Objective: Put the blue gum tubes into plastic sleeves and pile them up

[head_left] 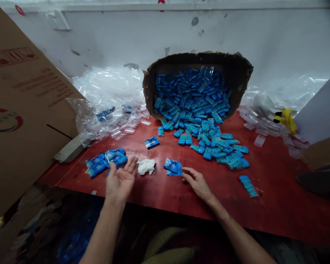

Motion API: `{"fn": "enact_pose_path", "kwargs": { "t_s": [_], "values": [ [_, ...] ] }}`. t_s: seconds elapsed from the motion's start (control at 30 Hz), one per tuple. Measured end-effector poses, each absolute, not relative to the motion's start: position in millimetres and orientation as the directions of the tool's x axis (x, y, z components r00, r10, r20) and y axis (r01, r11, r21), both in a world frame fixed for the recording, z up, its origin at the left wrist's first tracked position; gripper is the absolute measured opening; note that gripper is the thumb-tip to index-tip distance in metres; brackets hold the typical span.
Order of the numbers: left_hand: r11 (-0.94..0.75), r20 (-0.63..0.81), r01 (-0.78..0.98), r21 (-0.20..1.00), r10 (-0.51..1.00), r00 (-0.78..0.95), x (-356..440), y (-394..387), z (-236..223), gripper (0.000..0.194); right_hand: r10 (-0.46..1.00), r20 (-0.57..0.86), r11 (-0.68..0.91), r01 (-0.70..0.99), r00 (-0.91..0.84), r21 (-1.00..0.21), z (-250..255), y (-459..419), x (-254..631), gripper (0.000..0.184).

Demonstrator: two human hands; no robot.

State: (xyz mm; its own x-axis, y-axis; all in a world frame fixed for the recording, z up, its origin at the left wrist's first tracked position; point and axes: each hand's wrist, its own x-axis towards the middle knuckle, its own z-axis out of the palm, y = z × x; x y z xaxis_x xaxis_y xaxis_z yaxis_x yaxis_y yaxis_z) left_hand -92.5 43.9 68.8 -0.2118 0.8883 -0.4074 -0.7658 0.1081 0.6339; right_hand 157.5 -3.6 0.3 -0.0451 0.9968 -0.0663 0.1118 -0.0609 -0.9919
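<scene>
One carton [198,57]: tipped toward front edge [154,197], seemingly for reach.
Left hand [121,180]: opened, empty.
Right hand [197,182]: curled at packet [172,166], hold unclear.

The left forearm [106,227] rises from the lower edge, bare and slanting inward, to the left hand [121,179], which is turned palm up with its fingers extended to the right and its thumb standing apart. The bare right forearm [233,227] reaches diagonally inward to the right hand [196,181], back uppermost, fingers gently bent and the thumb lying below the forefinger.
</scene>
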Motion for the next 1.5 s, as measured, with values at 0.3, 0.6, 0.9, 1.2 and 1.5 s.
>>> {"fn": "enact_pose_path", "kwargs": {
  "t_s": [0.3,0.6,0.9,1.2,1.5],
  "values": [
    [0.378,-0.461,-0.504,0.776,0.886,-0.045,-31.7,17.9,29.4,0.018,0.983,0.166,0.143,0.88,-0.075,-0.452,3.6,39.9,135.8,0.017],
    [0.509,-0.532,-0.358,0.783,0.846,0.04,-2.0,6.2,16.0,0.029,0.964,0.231,0.179,0.965,-0.133,-0.191,-15.5,43.5,123.3,0.021],
    [0.507,-0.516,-0.326,0.798,0.854,0.064,-1.6,0.9,14.6,0.029,0.943,0.261,0.277,0.924,-0.208,-0.263,-21.7,49.5,130.7,0.014],
    [0.492,-0.515,-0.319,0.81,0.857,0.015,2.2,10.4,17.2,0.048,0.951,0.295,0.237,0.839,-0.097,-0.489,8.5,39.4,135.4,0.02],
    [0.411,-0.432,-0.289,0.865,0.902,-0.01,13.0,14.3,18.9,0.037,1.0,-0.008,-0.009,0.138,0.01,-0.99,15.8,21.8,127.3,0.027]
  ]
}}
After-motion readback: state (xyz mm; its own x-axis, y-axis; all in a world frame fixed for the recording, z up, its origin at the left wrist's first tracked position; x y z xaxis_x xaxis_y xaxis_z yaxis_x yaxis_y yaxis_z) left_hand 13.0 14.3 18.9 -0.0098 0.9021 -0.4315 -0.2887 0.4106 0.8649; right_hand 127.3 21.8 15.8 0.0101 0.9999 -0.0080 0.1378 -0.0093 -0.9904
